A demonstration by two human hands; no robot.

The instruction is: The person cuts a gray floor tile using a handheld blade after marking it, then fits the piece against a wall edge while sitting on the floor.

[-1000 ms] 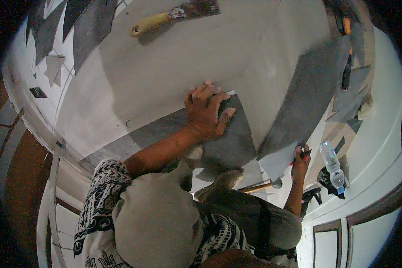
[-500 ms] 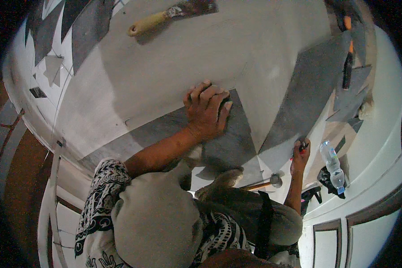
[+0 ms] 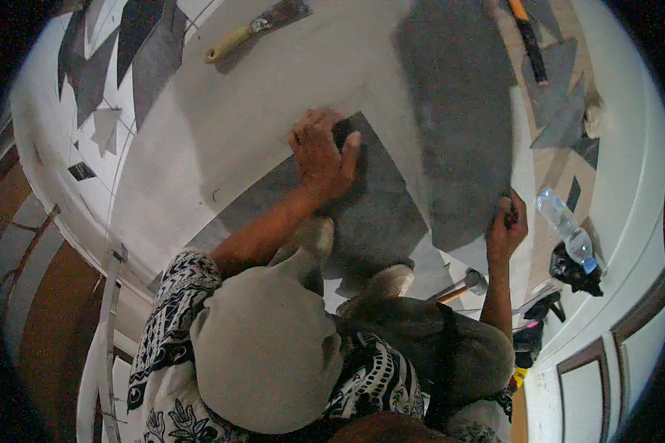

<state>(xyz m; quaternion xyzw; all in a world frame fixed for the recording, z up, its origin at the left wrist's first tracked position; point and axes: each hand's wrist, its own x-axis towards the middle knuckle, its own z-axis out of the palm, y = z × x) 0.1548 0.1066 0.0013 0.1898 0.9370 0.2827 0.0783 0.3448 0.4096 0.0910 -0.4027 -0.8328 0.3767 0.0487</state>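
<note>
My left hand (image 3: 324,159) presses down by the upper corner of a dark grey flat sheet (image 3: 377,192), thumb apart from the fingers. Beneath the thumb is a dark patch; whether it is shadow or an object I cannot make out. My right hand (image 3: 508,230) is closed around a small dark thing, mostly hidden by the fingers. It is at the lower right edge of a second dark grey sheet (image 3: 462,125), and whether it also grips that sheet is unclear. Between the two sheets shows a wedge of the pale floor surface (image 3: 388,81).
A scraper with a yellow handle (image 3: 229,46) lies far left. Dark pointed offcuts (image 3: 151,66) are scattered beyond it. On the right are an orange-and-black tool (image 3: 529,40), a clear plastic bottle (image 3: 569,227) and a black bag (image 3: 575,272). A hammer (image 3: 476,281) lies near my knee.
The view has shifted. My left hand's thumb has spread from its fingers. The right-hand sheet now appears more upright, its edge near my right hand; red that showed in that hand is now hidden.
</note>
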